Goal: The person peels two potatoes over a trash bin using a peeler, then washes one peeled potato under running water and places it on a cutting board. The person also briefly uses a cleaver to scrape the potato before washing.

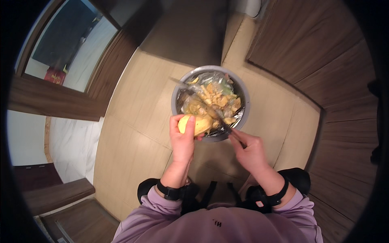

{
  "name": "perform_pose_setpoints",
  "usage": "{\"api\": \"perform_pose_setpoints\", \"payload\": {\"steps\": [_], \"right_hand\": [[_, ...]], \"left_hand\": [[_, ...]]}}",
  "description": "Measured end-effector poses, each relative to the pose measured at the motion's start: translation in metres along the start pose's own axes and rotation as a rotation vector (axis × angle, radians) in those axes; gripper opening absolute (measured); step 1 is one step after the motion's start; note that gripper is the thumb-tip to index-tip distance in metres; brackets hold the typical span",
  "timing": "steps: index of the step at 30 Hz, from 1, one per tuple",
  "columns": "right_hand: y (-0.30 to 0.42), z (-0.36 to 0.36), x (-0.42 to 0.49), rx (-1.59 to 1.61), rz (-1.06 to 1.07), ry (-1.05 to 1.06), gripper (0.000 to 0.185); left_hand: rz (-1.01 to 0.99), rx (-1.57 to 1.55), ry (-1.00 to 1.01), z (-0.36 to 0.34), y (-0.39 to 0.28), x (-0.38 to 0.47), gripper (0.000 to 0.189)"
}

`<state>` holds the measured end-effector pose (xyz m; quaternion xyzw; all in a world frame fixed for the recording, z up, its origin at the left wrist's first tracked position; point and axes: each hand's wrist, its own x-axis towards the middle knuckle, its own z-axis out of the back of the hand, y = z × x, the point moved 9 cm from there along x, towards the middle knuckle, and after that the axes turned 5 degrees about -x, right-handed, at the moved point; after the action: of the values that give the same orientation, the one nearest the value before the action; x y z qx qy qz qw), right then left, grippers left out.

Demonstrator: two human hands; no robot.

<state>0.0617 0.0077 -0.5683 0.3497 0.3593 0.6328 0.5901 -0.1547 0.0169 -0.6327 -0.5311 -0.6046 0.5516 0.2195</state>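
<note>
My left hand (183,136) grips a pale yellow peeled piece of produce (199,125), perhaps a potato, with the thumb along its top. In my right hand (250,148) is a long knife (224,124), held by its dark handle. Its blade is blurred and slants up and left, close beside the produce; whether they touch I cannot tell. Both hands are over the near rim of a round grey bin (247,106) on the floor. Inside it lie yellowish peelings and food scraps (223,100) and crumpled clear plastic (209,77).
Wooden cabinet fronts (307,45) stand to the right, and a dark panel (188,33) rises just behind the bin. To the left is a wood-framed opening (103,97). Beige tile flooring (130,121) surrounds the bin. Both wrists wear black straps (173,193).
</note>
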Motion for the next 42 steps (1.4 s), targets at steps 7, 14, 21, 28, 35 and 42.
{"api": "perform_pose_setpoints", "payload": {"steps": [7, 14, 21, 28, 35, 42], "right_hand": [[0.01, -0.016, 0.0, -0.431, 0.094, 0.107, 0.027], [-0.012, 0.0, 0.031, -0.326, 0.019, 0.02, 0.029], [-0.01, 0.006, 0.036, -0.539, 0.045, 0.033, 0.029], [-0.011, 0.021, 0.044, -0.263, -0.028, -0.011, 0.025], [-0.022, 0.018, 0.046, 0.382, -0.344, 0.082, 0.024], [-0.025, 0.031, 0.047, 0.615, -0.539, 0.022, 0.029]], "left_hand": [[0.279, -0.134, -0.004, 0.007, 0.013, 0.004, 0.02], [0.008, -0.068, 0.057, -0.023, 0.003, 0.035, 0.017], [0.554, -0.399, 0.223, -0.054, 0.041, 0.011, 0.028], [0.359, -0.377, 0.1, -0.035, 0.006, 0.017, 0.029], [0.422, -0.447, 0.099, -0.024, 0.003, 0.009, 0.034], [0.477, -0.687, 0.1, -0.017, 0.002, -0.004, 0.036]]}}
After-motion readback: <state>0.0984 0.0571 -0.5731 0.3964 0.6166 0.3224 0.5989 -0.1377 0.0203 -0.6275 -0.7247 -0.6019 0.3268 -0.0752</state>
